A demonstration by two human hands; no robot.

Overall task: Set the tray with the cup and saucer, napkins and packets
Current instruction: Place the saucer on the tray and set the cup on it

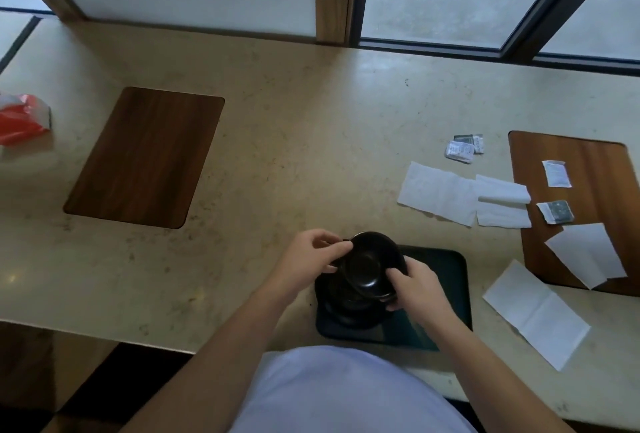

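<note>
Left hand: your left hand (313, 256) curls its fingers round the left rim of the glossy black round cup (372, 261), pinching at what may be its handle (too dark to be sure).
Right hand: your right hand (415, 285) grips the cup's right and near side, fingers bent over the rim.
Cup: held tilted above the dark round saucer (346, 311); whether they touch, you cannot tell.
Tray: the dark green rectangular tray (446, 266) lies at the near edge of the beige stone counter (277, 155), with the saucer on its left part.
Napkins: white paper napkins (440, 192) lie spread on the counter, right of the tray.
Packets: small white and grey packets (462, 148) lie beyond the napkins; two more lie on the right-hand brown wooden mat (595, 159).
</note>
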